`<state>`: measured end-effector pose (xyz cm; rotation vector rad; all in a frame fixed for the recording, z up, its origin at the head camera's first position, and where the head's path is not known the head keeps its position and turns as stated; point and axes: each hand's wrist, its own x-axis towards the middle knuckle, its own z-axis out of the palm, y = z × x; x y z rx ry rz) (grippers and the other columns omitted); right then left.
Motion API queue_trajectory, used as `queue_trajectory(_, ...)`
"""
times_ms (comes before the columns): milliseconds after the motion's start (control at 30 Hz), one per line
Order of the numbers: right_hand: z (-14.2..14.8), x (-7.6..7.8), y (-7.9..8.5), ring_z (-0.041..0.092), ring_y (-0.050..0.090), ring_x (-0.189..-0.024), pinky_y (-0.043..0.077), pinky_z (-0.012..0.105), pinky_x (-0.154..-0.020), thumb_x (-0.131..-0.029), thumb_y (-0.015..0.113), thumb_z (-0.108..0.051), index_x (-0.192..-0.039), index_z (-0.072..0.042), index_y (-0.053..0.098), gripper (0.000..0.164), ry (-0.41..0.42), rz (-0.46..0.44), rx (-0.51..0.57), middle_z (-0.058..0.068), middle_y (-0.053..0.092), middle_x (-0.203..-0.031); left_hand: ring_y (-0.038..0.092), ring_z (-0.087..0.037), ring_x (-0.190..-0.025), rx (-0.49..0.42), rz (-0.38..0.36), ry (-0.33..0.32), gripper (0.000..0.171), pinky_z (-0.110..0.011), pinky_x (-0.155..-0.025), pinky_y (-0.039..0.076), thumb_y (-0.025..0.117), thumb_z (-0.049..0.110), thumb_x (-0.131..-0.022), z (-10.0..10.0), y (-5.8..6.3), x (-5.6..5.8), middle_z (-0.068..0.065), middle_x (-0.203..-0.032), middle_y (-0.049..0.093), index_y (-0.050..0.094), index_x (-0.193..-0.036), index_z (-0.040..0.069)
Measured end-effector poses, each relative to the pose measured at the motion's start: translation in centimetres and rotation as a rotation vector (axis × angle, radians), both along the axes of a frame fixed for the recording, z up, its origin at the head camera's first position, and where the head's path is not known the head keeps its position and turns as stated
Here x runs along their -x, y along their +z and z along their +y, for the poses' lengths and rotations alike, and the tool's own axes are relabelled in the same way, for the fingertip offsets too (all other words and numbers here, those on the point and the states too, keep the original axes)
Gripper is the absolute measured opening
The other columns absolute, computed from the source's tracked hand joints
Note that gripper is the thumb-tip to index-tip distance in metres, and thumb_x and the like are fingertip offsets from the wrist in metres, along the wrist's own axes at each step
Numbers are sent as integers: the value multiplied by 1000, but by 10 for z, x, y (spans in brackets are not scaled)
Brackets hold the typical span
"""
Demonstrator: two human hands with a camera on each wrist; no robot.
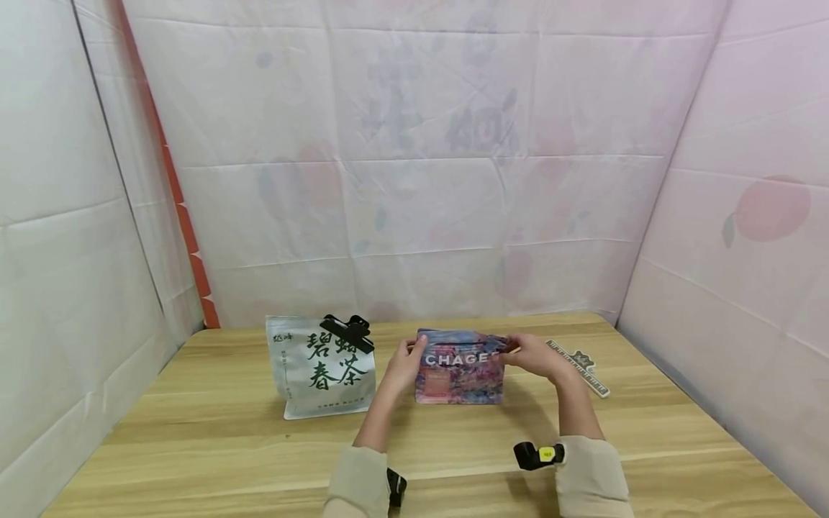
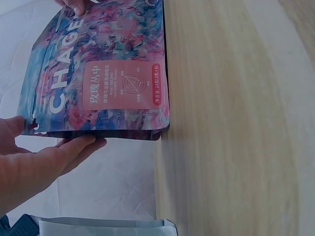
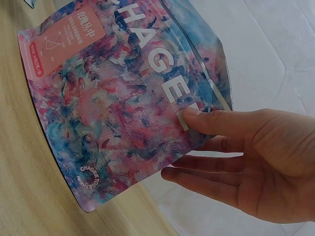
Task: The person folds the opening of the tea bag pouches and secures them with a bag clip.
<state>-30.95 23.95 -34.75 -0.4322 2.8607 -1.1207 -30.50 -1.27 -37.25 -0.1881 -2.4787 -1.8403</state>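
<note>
A pink, blue and purple tea pouch [image 1: 460,381] lettered CHAGEE stands upright on the table. My left hand [image 1: 403,365] pinches its upper left edge; in the left wrist view that hand [image 2: 47,157] has the thumb on the front and the fingers behind. At the upper right edge, my right hand [image 1: 534,355] grips the pouch. Its thumb presses the front beside the last letters in the right wrist view, while the other fingers of the hand [image 3: 251,157] reach behind the pouch [image 3: 113,108].
Left of the pouch stands a pale tea bag [image 1: 324,392] with dark Chinese characters and a black clip [image 1: 350,332] on its top right corner. A long pale strip [image 1: 592,380] with dark markings lies at the right. A cloth wall [image 1: 421,201] rises behind the wooden table [image 1: 214,439].
</note>
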Motion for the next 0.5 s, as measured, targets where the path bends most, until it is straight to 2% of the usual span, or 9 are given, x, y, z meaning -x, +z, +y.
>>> queue_trajectory(333, -7, -1, 3, 28, 57, -86, 48, 41, -69, -86, 63, -15, -100, 3, 59, 23, 17, 14, -32, 15, 58, -99, 41, -41, -118, -15, -31, -13, 57, -51, -97, 32, 38, 43, -97, -8, 4, -2, -27, -127, 46, 43, -126, -6)
queue_trajectory(500, -9, 0, 2, 28, 57, -88, 48, 42, -70, -87, 63, -18, -107, 4, 58, 30, 15, 13, -45, 15, 58, -101, 42, -39, -117, -28, -38, -16, 59, -50, -95, 35, 38, 45, -97, -8, 3, -3, -25, -126, 46, 42, -127, -5)
